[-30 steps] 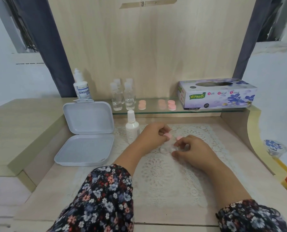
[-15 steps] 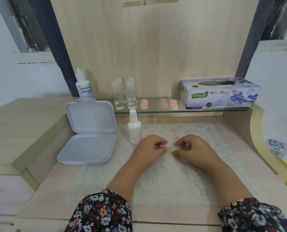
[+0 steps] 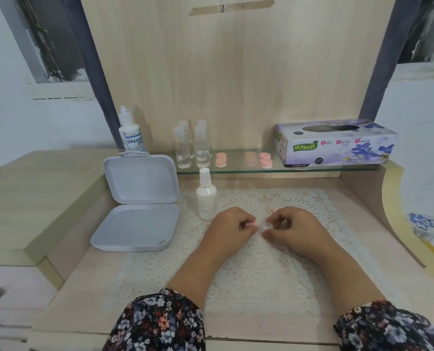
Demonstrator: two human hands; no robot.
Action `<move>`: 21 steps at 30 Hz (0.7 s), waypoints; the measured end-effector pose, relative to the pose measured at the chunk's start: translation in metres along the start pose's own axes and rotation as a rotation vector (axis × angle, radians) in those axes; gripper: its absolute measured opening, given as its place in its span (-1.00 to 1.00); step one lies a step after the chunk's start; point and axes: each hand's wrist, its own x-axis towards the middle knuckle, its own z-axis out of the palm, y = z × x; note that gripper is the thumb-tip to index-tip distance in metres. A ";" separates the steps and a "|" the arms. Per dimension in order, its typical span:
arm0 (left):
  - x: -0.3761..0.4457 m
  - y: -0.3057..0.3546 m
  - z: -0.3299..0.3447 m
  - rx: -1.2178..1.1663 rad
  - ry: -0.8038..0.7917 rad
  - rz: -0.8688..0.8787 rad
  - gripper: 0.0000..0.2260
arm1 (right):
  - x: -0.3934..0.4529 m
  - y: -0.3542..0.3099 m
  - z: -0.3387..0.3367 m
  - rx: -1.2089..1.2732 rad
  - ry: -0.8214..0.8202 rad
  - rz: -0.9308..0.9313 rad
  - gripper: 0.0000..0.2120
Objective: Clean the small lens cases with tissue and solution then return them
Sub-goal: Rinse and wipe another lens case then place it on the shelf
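Note:
My left hand (image 3: pixel 232 224) and my right hand (image 3: pixel 290 225) rest close together on the lace mat (image 3: pixel 249 274). The left fingers pinch a small pink cap (image 3: pixel 252 224). The right fingers hold a small clear lens case (image 3: pixel 267 226); a second pink cap (image 3: pixel 276 210) peeks out behind that hand. A white solution bottle (image 3: pixel 206 196) stands just left of my left hand. Several more pink lens cases (image 3: pixel 257 159) sit on the glass shelf (image 3: pixel 312 168). The tissue box (image 3: pixel 336 143) stands at the shelf's right end.
An open grey plastic box (image 3: pixel 137 206) lies at the left of the desk. Several small clear bottles (image 3: pixel 193 148) and a larger eye-solution bottle (image 3: pixel 131 134) stand at the back left. A raised wooden ledge (image 3: pixel 33 198) borders the left side.
Both hands have drawn slightly nearer to me on the mat, and the left hand now pinches the pink cap apart from the clear case in the right hand.

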 end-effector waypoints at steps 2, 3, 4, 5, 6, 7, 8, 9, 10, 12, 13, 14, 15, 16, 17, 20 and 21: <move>0.000 0.001 -0.001 -0.001 0.006 0.001 -0.82 | 0.000 0.000 0.000 0.001 0.000 0.005 -0.81; 0.000 0.001 -0.001 0.002 0.008 0.002 -0.81 | 0.000 0.000 0.000 0.001 0.000 0.007 -0.81; 0.000 0.001 -0.001 0.006 0.009 0.002 -0.81 | 0.001 0.000 0.000 0.002 0.000 0.008 -0.81; 0.000 0.001 -0.001 0.007 0.010 0.003 -0.80 | 0.001 0.000 0.000 0.002 0.001 0.007 -0.81; 0.000 0.002 -0.001 0.005 0.011 0.002 -0.80 | 0.001 0.000 0.000 0.000 0.002 0.006 -0.81; 0.000 0.002 -0.002 0.003 0.011 0.002 -0.80 | 0.000 0.000 0.000 -0.004 0.001 0.004 -0.81; 0.000 0.002 -0.002 0.002 0.009 0.002 -0.80 | 0.001 0.000 0.000 -0.005 0.000 0.003 -0.81; 0.000 0.002 -0.002 0.005 0.006 0.002 -0.79 | 0.001 0.000 0.000 -0.003 -0.002 0.005 -0.81; 0.000 0.003 -0.002 0.011 0.003 0.001 -0.79 | 0.001 0.000 0.000 0.000 -0.003 0.008 -0.81; 0.000 0.003 -0.002 0.021 -0.003 0.000 -0.79 | 0.001 0.000 0.000 0.005 -0.003 0.012 -0.81; 0.000 0.003 -0.002 0.023 -0.004 -0.001 -0.79 | 0.000 0.000 0.000 0.006 -0.001 0.013 -0.81; -0.001 0.003 -0.002 0.021 -0.003 -0.002 -0.79 | 0.000 0.000 0.000 0.009 0.000 0.016 -0.81; -0.001 0.004 -0.003 0.017 -0.004 -0.003 -0.79 | 0.000 0.000 0.000 0.010 0.001 0.017 -0.81; -0.001 0.004 -0.002 0.014 -0.007 -0.002 -0.79 | 0.000 0.000 0.000 0.008 0.001 0.017 -0.81; -0.001 0.004 -0.002 0.015 -0.010 0.000 -0.79 | 0.000 -0.001 0.000 0.006 0.000 0.016 -0.80; 0.000 0.005 -0.002 0.030 -0.019 0.003 -0.79 | 0.000 -0.001 0.000 0.007 -0.001 0.014 -0.81; 0.000 0.005 -0.002 0.031 -0.021 0.000 -0.79 | 0.001 -0.001 0.000 0.007 -0.001 0.015 -0.81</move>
